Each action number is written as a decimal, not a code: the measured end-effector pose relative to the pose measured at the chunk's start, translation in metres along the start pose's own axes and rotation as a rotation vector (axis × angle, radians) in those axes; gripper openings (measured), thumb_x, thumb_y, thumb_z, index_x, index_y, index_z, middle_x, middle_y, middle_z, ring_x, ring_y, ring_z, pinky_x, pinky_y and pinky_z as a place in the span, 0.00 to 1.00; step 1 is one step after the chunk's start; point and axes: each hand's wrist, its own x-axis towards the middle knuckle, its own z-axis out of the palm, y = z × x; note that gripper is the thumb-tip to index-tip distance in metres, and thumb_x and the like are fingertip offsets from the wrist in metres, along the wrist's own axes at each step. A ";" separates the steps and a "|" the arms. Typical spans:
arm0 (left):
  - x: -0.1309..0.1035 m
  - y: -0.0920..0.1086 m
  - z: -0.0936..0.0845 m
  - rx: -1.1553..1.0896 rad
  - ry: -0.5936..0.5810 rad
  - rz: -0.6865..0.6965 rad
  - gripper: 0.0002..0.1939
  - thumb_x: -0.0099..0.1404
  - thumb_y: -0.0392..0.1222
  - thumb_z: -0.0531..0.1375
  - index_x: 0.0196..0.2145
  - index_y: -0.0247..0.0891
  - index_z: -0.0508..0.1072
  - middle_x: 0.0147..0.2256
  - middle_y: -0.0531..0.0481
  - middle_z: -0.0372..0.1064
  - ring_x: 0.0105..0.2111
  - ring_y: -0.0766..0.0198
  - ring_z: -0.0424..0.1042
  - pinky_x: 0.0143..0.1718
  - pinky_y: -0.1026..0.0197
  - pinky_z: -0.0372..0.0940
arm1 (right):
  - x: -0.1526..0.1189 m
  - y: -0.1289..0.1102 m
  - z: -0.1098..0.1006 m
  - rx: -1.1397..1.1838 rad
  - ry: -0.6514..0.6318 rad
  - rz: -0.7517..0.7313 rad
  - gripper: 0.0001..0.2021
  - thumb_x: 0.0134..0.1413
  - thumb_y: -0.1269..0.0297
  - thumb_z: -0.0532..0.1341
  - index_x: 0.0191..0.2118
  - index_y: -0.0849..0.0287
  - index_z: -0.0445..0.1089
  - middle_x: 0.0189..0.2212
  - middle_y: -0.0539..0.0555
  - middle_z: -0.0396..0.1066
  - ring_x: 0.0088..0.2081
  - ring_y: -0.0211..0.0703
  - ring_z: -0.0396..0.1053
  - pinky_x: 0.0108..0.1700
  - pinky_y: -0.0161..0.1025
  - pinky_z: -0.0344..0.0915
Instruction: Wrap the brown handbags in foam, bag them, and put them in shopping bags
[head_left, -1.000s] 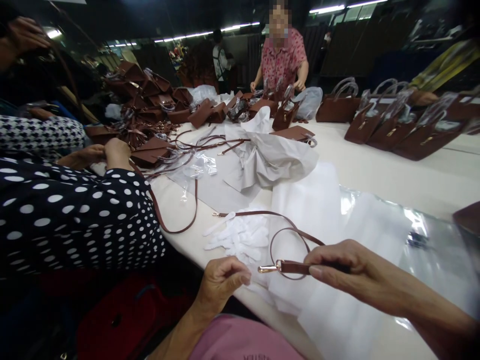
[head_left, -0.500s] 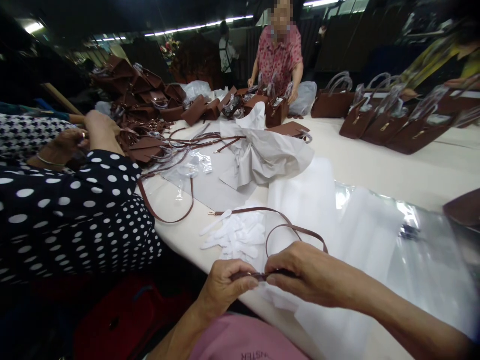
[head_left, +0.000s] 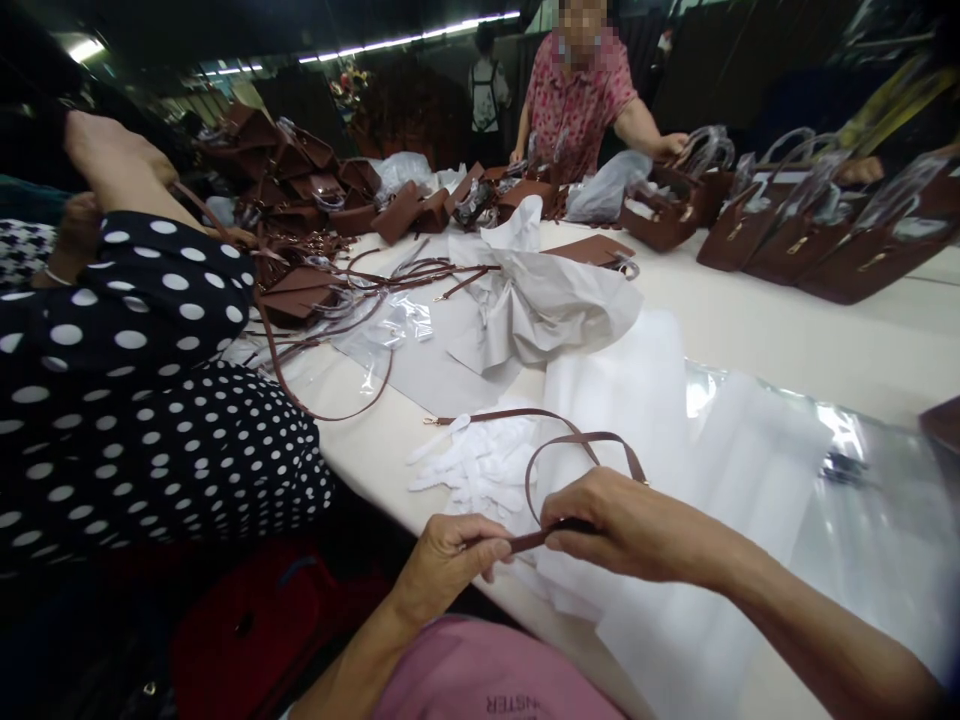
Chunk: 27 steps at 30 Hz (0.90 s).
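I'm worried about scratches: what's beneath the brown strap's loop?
White sheeting shows beneath the loop of the brown strap, with white strips to its left. What lies beneath the right hand or the sheeting is covered.

The head view faces forward and down, close above the left hand (head_left: 448, 562) and right hand (head_left: 611, 525).

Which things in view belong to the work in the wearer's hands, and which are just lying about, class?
Belongs to the work:
- brown strap, pinched in both hands
- left hand
- right hand

Apparently just lying about:
- white strips
- crumpled grey paper
- white sheets
- brown handbags, standing at the right
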 end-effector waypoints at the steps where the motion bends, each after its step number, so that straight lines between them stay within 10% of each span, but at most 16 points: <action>1: 0.000 0.000 0.001 0.009 -0.012 -0.001 0.10 0.59 0.44 0.59 0.31 0.34 0.75 0.25 0.50 0.70 0.20 0.73 0.64 0.22 0.71 0.59 | 0.004 -0.003 0.002 -0.030 0.007 0.003 0.07 0.54 0.66 0.54 0.29 0.59 0.67 0.22 0.48 0.66 0.24 0.32 0.58 0.27 0.31 0.49; 12: -0.007 -0.014 -0.017 0.189 0.269 0.021 0.14 0.61 0.48 0.55 0.26 0.34 0.71 0.14 0.57 0.59 0.15 0.74 0.59 0.18 0.72 0.54 | -0.012 0.064 -0.015 0.398 -0.229 0.088 0.14 0.58 0.56 0.51 0.34 0.63 0.66 0.23 0.48 0.62 0.24 0.32 0.58 0.25 0.29 0.54; 20: 0.007 0.007 0.015 0.324 0.305 0.246 0.11 0.64 0.42 0.54 0.29 0.35 0.71 0.20 0.55 0.67 0.21 0.73 0.67 0.24 0.73 0.60 | 0.017 0.001 0.000 -0.068 0.014 0.055 0.10 0.54 0.61 0.54 0.29 0.59 0.68 0.22 0.50 0.67 0.24 0.34 0.59 0.27 0.32 0.50; 27: 0.007 -0.002 0.010 0.418 0.456 0.395 0.07 0.64 0.39 0.53 0.31 0.37 0.70 0.21 0.56 0.64 0.20 0.74 0.64 0.23 0.73 0.59 | 0.004 0.023 -0.022 0.056 -0.051 0.040 0.10 0.57 0.62 0.52 0.37 0.56 0.70 0.27 0.49 0.70 0.26 0.33 0.61 0.28 0.30 0.52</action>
